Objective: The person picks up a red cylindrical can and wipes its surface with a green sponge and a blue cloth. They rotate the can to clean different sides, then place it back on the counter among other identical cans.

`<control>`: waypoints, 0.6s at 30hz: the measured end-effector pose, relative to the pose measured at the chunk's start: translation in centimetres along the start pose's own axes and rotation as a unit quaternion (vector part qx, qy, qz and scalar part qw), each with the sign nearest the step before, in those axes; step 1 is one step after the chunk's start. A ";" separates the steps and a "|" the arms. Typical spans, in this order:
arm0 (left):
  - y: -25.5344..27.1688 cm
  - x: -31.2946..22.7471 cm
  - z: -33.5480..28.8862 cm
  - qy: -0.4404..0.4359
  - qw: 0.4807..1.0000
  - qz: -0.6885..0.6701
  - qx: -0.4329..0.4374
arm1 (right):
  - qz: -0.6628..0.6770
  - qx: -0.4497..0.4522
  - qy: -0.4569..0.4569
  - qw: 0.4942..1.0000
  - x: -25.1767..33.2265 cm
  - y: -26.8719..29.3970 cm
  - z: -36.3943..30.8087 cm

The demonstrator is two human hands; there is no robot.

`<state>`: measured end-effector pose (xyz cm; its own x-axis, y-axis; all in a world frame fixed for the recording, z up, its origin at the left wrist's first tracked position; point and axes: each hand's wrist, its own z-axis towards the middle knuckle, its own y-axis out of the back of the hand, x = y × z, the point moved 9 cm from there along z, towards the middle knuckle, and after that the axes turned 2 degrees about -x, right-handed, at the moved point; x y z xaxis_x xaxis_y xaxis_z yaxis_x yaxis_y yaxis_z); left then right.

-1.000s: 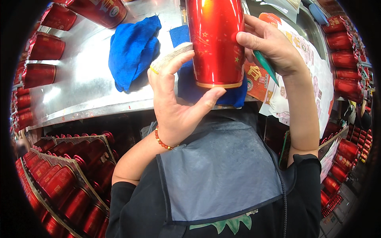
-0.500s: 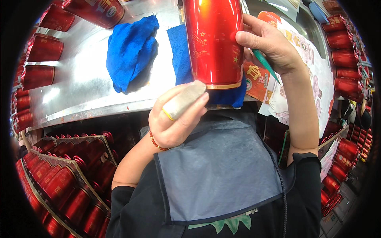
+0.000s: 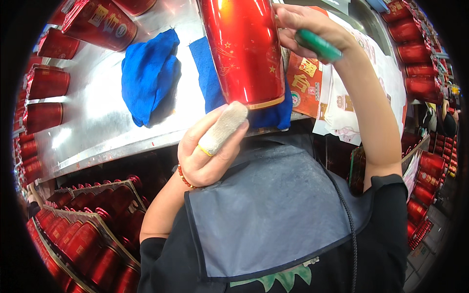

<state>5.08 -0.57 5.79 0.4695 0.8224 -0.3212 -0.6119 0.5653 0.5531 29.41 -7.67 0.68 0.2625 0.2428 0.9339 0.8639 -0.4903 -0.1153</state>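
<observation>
Canister (image 3: 243, 51) upright, base toward person.

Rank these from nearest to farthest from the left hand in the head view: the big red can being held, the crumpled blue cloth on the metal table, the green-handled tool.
1. Big red can: just above the left hand, at its wrapped fingertip.
2. Crumpled blue cloth: up and to the left, on the metal table.
3. Green-handled tool: upper right, in the right hand.
</observation>
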 end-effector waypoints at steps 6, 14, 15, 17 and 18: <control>-0.4 -0.3 0.5 -0.030 0.999 0.018 -0.008 | 0.086 -0.018 -0.070 0.994 -1.4 0.1 1.5; -0.6 -1.4 2.1 -0.071 0.997 0.025 -0.009 | -0.145 -0.076 -0.008 0.987 6.4 -3.9 -2.0; -0.4 -1.2 2.0 -0.069 0.997 0.020 -0.004 | -0.145 -0.062 -0.007 0.987 5.0 -1.9 -1.2; 0.2 -0.3 1.4 -0.021 1.000 -0.016 0.010 | -0.084 -0.020 0.002 0.996 2.9 -0.2 0.3; 0.3 -0.2 1.0 0.003 1.000 -0.015 0.004 | -0.067 -0.026 0.009 0.997 2.1 -0.3 0.6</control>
<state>5.45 -0.60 6.77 0.4840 0.8056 -0.3417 -0.5922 0.5890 0.5499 29.97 -6.55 2.44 0.1376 0.2941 0.9458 0.8671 -0.4974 0.0285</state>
